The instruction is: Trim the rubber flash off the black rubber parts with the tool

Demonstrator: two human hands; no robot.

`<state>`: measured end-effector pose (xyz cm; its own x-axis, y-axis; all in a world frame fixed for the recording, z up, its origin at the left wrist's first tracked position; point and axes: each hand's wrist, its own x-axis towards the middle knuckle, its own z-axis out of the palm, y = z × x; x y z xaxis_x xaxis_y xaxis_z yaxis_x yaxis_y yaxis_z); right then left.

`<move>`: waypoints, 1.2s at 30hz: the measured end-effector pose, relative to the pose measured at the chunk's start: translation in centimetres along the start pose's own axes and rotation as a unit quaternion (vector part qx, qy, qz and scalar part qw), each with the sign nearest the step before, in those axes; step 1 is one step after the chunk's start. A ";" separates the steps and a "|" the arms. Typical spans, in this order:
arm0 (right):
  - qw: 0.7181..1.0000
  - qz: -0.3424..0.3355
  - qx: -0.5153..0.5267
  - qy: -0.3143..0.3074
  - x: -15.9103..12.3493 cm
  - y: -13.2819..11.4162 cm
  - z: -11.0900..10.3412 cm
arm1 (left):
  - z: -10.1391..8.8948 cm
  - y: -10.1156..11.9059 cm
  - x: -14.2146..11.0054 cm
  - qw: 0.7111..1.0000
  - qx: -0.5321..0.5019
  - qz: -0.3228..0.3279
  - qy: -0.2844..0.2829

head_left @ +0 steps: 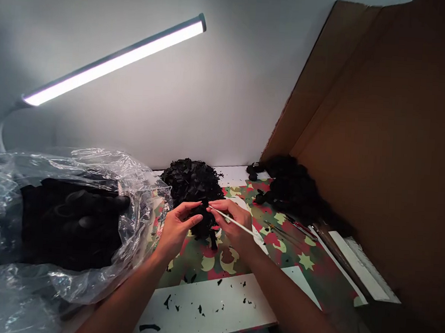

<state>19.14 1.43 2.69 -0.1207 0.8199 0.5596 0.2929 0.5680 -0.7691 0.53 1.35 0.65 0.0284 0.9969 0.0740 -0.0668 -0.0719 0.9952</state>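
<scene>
My right hand [234, 222] grips a thin white stick [237, 223], its tip pointing left at a dark piece between my hands. My left hand [179, 225] has thumb and fingers bent around the left side of this small black piece [205, 211]. Its outline merges with the black scraps behind, so its exact kind is unclear. Just beyond my fingers rises a heap of black shavings [191, 179]. A narrow black strip [213, 240] hangs or lies below the hands, over a patterned red, green and yellow mat [200, 275].
Left stands a clear plastic bag [138, 181] with black pieces [71, 227] inside. A lit bar lamp [116, 62] hangs above. At right are a black fluffy mass [296, 191], slim tools [300, 225] and a cardboard wall [383, 121]. Black scraps dot a white board [187, 310] in front.
</scene>
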 end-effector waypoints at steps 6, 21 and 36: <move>0.998 -0.042 -0.009 -0.050 -0.7 0.4 0.3 | 0.1 0.3 -0.4 1.000 0.006 -0.005 -0.007; 0.974 -0.119 -0.179 -0.070 -1.1 1.6 1.5 | 0.7 0.0 -1.1 0.995 0.015 0.092 0.036; 0.980 0.159 0.123 -0.012 0.0 0.6 -0.8 | 0.3 0.9 -0.9 0.979 -0.191 -0.065 0.005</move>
<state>20.07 1.73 2.47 -0.0840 0.9577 0.2751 0.0823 0.2818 -0.9559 0.76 0.35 1.48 0.0525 0.9971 -0.0542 -0.4317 0.0716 0.8992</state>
